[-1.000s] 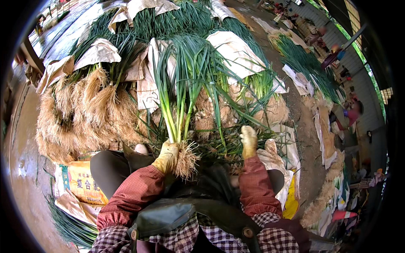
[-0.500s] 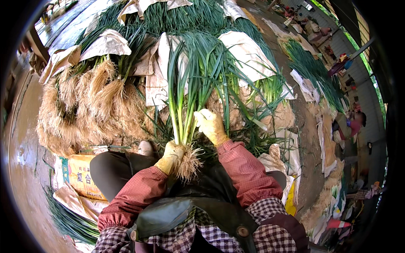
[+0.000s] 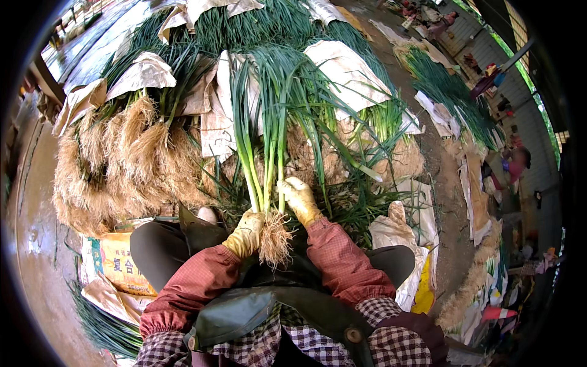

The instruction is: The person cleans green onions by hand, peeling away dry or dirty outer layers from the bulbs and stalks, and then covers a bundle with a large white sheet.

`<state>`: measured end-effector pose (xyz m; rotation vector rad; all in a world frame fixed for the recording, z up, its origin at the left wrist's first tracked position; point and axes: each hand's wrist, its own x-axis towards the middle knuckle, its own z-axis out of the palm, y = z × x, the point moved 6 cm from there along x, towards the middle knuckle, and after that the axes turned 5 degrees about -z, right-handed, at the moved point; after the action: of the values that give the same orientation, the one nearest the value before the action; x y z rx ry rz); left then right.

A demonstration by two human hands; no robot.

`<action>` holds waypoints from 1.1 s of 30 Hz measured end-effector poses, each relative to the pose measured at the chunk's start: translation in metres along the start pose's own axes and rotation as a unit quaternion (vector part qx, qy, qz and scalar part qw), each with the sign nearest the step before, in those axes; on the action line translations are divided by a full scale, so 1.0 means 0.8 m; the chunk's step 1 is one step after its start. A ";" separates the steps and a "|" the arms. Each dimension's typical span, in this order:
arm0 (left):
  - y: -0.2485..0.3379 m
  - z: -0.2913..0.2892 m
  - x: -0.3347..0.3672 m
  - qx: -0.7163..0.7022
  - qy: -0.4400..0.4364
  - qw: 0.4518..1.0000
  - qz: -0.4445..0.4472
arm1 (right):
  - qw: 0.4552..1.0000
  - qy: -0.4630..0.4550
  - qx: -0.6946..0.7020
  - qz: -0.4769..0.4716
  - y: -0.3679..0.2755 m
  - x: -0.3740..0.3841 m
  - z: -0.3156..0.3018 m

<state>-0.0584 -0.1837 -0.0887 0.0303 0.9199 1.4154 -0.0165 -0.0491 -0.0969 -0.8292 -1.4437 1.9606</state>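
Note:
A bunch of green onions (image 3: 247, 158) stands upright over my lap, its long dark leaves fanning away from me. Its pale roots (image 3: 276, 240) hang beside my left hand (image 3: 246, 235), which is wrapped round the white stem bases. Both hands wear pale yellow gloves. My right hand (image 3: 299, 199) is closed on the rightmost green onion stalk (image 3: 282, 160), a little above the roots, with fingers and thumb pinching it. This stalk stands slightly apart from the others. Loose green onion leaves (image 3: 361, 202) lie on the ground right of my right hand.
Heaped green onions with thick dry roots (image 3: 147, 144) lie ahead and left, partly under pale sacking (image 3: 345, 73). A printed yellow sack (image 3: 122, 260) is beside my left knee, more green onions (image 3: 104, 321) below it. Another row of greens (image 3: 446, 92) and several people are at right.
My right hand has come down and slightly left and now grips a stalk at the bunch's right side. The stalks are spread further apart, and the roots have turned more upright.

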 end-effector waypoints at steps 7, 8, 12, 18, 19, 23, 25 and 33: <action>-0.002 -0.039 0.007 -0.052 0.070 0.995 0.051 | 0.980 -0.008 0.133 0.150 0.074 -0.002 0.006; -0.002 -0.044 0.013 -0.048 0.075 0.994 0.066 | 0.967 -0.086 0.152 0.185 0.104 0.001 -0.002; -0.010 -0.061 0.015 0.023 0.154 0.987 0.024 | 0.861 -0.158 -0.443 0.195 0.146 -0.013 -0.027; 0.026 -0.026 -0.001 -0.046 0.023 0.998 0.045 | 0.587 -0.326 -0.730 0.125 0.098 -0.065 -0.057; 0.030 -0.012 -0.004 -0.036 0.007 0.999 0.035 | 0.747 -0.234 -0.608 0.135 0.070 -0.058 -0.071; 0.011 -0.003 -0.004 -0.069 -0.079 0.994 -0.027 | 0.993 -0.023 0.108 0.030 -0.014 0.011 -0.059; 0.017 -0.006 -0.001 0.063 -0.094 0.993 0.019 | 0.985 -0.058 0.155 0.041 -0.017 0.017 -0.002; 0.015 -0.009 -0.021 -0.063 -0.042 0.995 -0.064 | 0.827 -0.164 -0.537 0.011 0.020 -0.062 -0.043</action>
<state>-0.0702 -0.1987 -0.0781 -0.0618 0.7496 1.3396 0.0404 -0.0690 -0.1129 -0.9377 -2.8236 1.1850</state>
